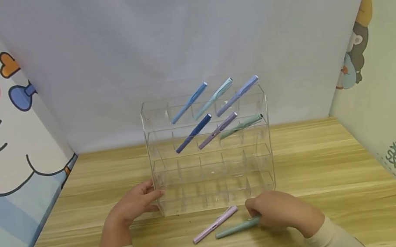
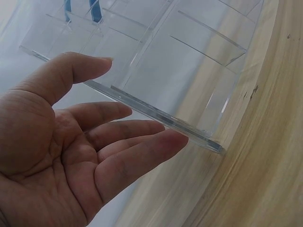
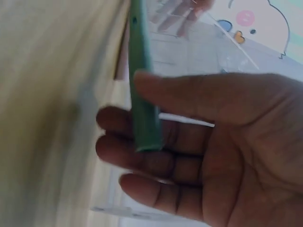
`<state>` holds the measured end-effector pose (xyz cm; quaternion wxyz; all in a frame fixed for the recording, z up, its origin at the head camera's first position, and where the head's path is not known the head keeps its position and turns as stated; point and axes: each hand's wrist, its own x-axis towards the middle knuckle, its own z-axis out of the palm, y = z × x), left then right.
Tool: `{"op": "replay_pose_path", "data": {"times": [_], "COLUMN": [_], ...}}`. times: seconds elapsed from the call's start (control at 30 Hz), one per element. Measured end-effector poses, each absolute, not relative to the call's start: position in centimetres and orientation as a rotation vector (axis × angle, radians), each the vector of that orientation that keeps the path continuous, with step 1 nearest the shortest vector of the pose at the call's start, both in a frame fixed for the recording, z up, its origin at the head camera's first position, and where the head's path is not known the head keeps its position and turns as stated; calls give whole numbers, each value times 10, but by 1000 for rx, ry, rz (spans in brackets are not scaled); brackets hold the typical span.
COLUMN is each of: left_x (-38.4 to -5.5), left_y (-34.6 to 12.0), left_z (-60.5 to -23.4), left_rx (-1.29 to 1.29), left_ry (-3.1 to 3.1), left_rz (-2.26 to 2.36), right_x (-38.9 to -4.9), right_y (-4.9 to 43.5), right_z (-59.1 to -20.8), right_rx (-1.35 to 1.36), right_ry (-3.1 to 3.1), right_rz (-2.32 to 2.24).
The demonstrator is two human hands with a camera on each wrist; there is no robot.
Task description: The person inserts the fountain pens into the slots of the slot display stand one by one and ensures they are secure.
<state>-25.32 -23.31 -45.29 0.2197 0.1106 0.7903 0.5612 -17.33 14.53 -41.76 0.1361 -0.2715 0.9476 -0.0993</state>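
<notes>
A clear acrylic pen rack (image 1: 212,171) stands upright on the table. At its left side is my left hand (image 1: 134,204), with thumb and fingers spread about the side panel's edge (image 2: 156,113); fingertips lie at or against the panel. My right hand (image 1: 283,212) is in front of the rack and pinches one end of a green pen (image 1: 236,228) between thumb and fingers. The right wrist view shows the thumb pressed on the green pen (image 3: 142,94). Just left of it, a pink pen (image 1: 215,224) lies on the table.
Several pens lean in the rack's upper rows: light blue, pale aqua and periwinkle above; dark blue (image 1: 193,133), purple (image 1: 217,131) and green (image 1: 242,126) below. Lower rows show bare dividers. A pale curtain (image 1: 186,33) hangs behind; printed panels flank the wooden table (image 1: 307,157).
</notes>
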Motion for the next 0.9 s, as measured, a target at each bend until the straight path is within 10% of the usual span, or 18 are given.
{"op": "replay_pose_path", "data": {"times": [0.9], "left_x": [-253], "left_y": [-233], "left_z": [-451], "left_rx": [325], "left_ry": [2184], "left_rz": [1552], "right_x": [-188], "right_y": [161], "right_z": [-402], "right_rx": [-899], "right_ry": [2510], "right_rz": [-1550]}}
